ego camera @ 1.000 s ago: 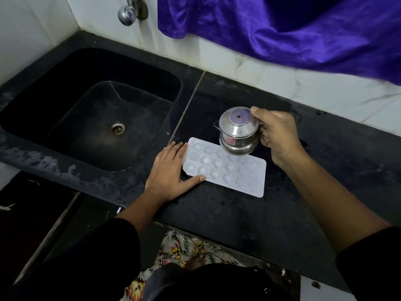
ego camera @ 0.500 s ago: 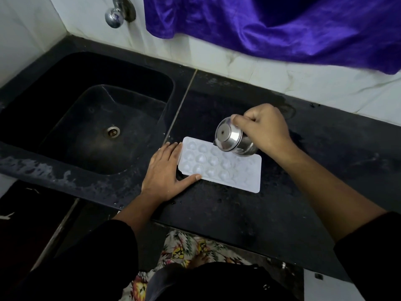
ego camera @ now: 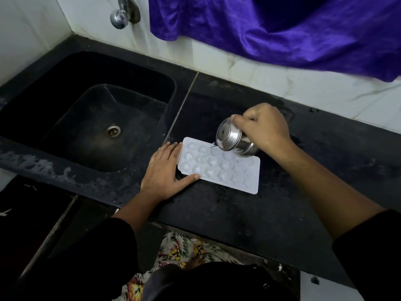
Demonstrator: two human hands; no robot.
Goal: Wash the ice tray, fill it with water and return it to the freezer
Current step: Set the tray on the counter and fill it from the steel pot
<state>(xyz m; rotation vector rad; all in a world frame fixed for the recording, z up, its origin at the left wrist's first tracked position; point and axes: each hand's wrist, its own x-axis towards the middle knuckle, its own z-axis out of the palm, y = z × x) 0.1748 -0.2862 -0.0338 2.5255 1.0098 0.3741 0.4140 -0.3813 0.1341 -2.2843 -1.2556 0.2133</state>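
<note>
A white ice tray (ego camera: 230, 170) with several round cups lies flat on the black counter (ego camera: 238, 213), just right of the sink. My left hand (ego camera: 165, 172) lies flat against the tray's left end, fingers straight, thumb along its near edge. My right hand (ego camera: 262, 127) grips a small steel cup (ego camera: 234, 137) and holds it tipped far over above the tray's far edge, its bottom turned toward me. A thin stream of water runs from its rim into the cups.
A black sink (ego camera: 86, 118) with a steel drain (ego camera: 113, 131) lies to the left. A chrome tap (ego camera: 121, 14) juts from the white tiled wall above it. A purple cloth (ego camera: 282, 29) hangs at the back right. The counter is wet around the tray.
My right hand has tipped the steel cup from upright to nearly on its side over the tray. My left hand has stayed against the tray's left end.
</note>
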